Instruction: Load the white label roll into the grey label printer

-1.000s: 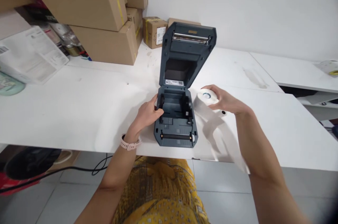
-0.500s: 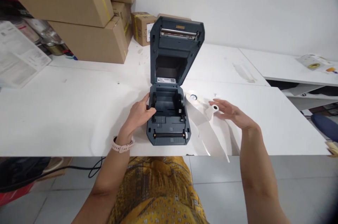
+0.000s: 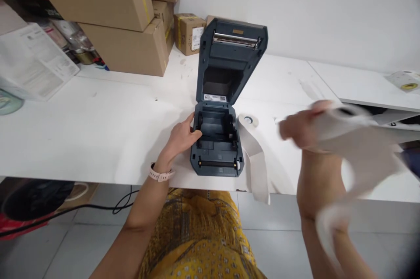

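Note:
An open label printer (image 3: 216, 156), dark grey, stands on the white table with its lid (image 3: 226, 58) tilted up and its roll bay bare. My left hand (image 3: 183, 136) grips the printer's left side, thumb over the rim. A white label roll (image 3: 249, 120) lies against the printer's right side, its loose strip (image 3: 257, 160) hanging over the table's front edge. Off to the right, my right hand (image 3: 302, 130), smeared by motion, is closed round a white paper roll (image 3: 331, 125) raised above the table. A long unwound strip (image 3: 367, 165) trails from this roll across my right forearm.
Cardboard boxes (image 3: 124, 47) are stacked at the back left, with a small taped box (image 3: 187, 33) behind the printer. Papers (image 3: 39, 60) in clear plastic lie at the far left. Another roll (image 3: 405, 79) sits at the far right. Black cables (image 3: 123, 200) hang below the table.
My right hand has taken hold of the smaller paper roll beside the printer, lifting it to the right with its strip trailing. My left hand stays on the printer; the view has shifted slightly.

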### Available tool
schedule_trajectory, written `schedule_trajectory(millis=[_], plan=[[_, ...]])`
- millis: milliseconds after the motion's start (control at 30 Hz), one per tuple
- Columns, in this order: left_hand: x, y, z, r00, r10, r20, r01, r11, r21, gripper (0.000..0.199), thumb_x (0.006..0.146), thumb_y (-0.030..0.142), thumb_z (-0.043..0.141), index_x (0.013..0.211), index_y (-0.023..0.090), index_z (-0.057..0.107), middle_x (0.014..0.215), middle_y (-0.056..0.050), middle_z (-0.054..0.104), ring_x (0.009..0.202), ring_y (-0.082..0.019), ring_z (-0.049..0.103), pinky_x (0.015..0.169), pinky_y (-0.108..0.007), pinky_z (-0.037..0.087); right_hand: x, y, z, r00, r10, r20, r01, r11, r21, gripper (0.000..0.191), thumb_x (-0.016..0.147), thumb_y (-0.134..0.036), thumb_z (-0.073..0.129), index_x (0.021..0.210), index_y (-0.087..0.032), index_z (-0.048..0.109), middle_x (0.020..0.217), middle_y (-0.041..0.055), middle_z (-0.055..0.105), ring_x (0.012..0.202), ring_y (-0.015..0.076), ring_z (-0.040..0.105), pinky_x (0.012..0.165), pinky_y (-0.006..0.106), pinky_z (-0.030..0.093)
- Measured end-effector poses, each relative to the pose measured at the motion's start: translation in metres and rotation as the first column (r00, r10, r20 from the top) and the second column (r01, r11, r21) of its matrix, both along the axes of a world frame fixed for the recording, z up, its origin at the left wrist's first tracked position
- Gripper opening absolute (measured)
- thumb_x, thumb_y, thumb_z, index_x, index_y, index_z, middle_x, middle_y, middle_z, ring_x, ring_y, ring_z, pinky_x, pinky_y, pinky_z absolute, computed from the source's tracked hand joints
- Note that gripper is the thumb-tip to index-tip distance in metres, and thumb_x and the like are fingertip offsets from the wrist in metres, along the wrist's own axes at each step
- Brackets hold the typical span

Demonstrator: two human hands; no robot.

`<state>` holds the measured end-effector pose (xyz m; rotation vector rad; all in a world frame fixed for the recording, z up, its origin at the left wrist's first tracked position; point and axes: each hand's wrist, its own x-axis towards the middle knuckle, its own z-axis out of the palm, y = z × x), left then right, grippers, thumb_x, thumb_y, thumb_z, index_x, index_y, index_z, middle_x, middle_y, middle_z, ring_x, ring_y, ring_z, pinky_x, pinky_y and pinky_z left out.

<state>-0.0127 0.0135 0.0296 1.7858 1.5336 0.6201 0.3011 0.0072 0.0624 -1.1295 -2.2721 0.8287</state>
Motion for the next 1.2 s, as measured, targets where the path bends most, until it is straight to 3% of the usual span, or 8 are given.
schedule_trajectory(millis=[133,300,500,667,833,967,1067,1200], plan=[[-0.001,0.001,-0.003,1.0,-0.018,0.003,0.018,1.0,-0.002,0.077,0.079,0.026,0.05,0.156,0.017,0.047,0.055,0.007,0.048,0.053,-0.018,0.049,0.057,-0.029,0.034,-0.047,0.005,0.012,0.988,0.132,0.076,-0.133,0.991,0.005,0.048,0.095,-0.06,0.065,0.131,-0.029,0.068,0.123,0.0079,0.077,0.123,0.0312,0.069,0.104,0.045,0.054],[-0.001,0.001,-0.005,1.0,-0.012,-0.006,0.012,1.0,0.028,0.076,0.079,0.025,0.051,0.155,0.019,0.048,0.057,0.005,0.052,0.055,-0.021,0.052,0.058,-0.03,0.035,-0.083,0.021,0.008,0.926,0.31,0.217,-0.304,0.951,-0.059,0.045,0.106,-0.048,0.048,0.143,-0.024,0.059,0.137,0.0097,0.072,0.12,0.0291,0.07,0.102,0.045,0.055],[0.002,0.0,-0.004,0.997,0.028,-0.076,-0.025,0.999,0.036,0.072,0.082,0.03,0.053,0.154,0.023,0.05,0.065,0.002,0.062,0.065,-0.025,0.062,0.065,-0.034,0.044,-0.093,0.017,-0.012,0.89,0.207,0.406,-0.249,0.967,0.053,0.048,0.109,-0.042,0.043,0.147,-0.017,0.056,0.135,0.0148,0.073,0.114,0.0339,0.07,0.101,0.054,0.052],[0.003,-0.001,-0.008,0.992,0.074,-0.101,-0.065,0.994,0.088,0.072,0.083,0.033,0.055,0.154,0.022,0.049,0.095,-0.007,0.073,0.089,-0.032,0.069,0.083,-0.043,0.053,-0.095,0.008,-0.02,0.907,0.155,0.392,-0.239,0.955,0.175,0.046,0.111,-0.036,0.036,0.147,-0.015,0.056,0.13,0.0165,0.073,0.12,0.0323,0.067,0.101,0.052,0.052],[0.001,0.001,-0.019,0.998,0.023,0.052,-0.028,0.995,0.096,0.079,0.085,0.032,0.055,0.161,0.021,0.037,0.141,-0.015,0.06,0.115,-0.033,0.066,0.096,-0.048,0.055,-0.097,0.002,-0.018,0.945,0.095,0.313,-0.163,0.967,0.198,0.034,0.108,-0.027,0.042,0.138,-0.02,0.057,0.128,0.0128,0.072,0.116,0.0285,0.069,0.096,0.045,0.055],[0.001,0.002,-0.022,0.989,-0.013,0.15,0.005,0.999,0.05,0.083,0.086,0.031,0.056,0.165,0.024,0.029,0.155,-0.017,0.05,0.132,-0.038,0.057,0.101,-0.052,0.053,-0.098,-0.006,-0.016,0.96,0.035,0.278,-0.092,0.977,0.192,0.021,0.106,-0.026,0.046,0.122,-0.022,0.058,0.111,0.0089,0.076,0.101,0.0265,0.073,0.087,0.04,0.056],[0.001,0.002,-0.023,0.985,-0.018,0.172,0.009,0.998,0.056,0.083,0.085,0.029,0.056,0.164,0.022,0.029,0.155,-0.017,0.05,0.134,-0.038,0.056,0.108,-0.055,0.049,-0.096,-0.013,-0.019,0.972,0.068,0.225,-0.11,0.977,0.182,0.017,0.107,-0.031,0.047,0.112,-0.022,0.061,0.121,0.0103,0.076,0.112,0.0273,0.073,0.091,0.041,0.057],[0.001,0.003,-0.028,0.979,-0.026,0.202,0.013,0.998,0.066,0.084,0.086,0.029,0.056,0.164,0.021,0.029,0.155,-0.018,0.05,0.136,-0.038,0.055,0.111,-0.056,0.047,-0.091,-0.02,-0.025,0.986,0.085,0.142,-0.111,0.976,0.189,0.022,0.106,-0.036,0.055,0.115,-0.02,0.066,0.136,0.0144,0.072,0.134,0.0283,0.066,0.103,0.046,0.057]])
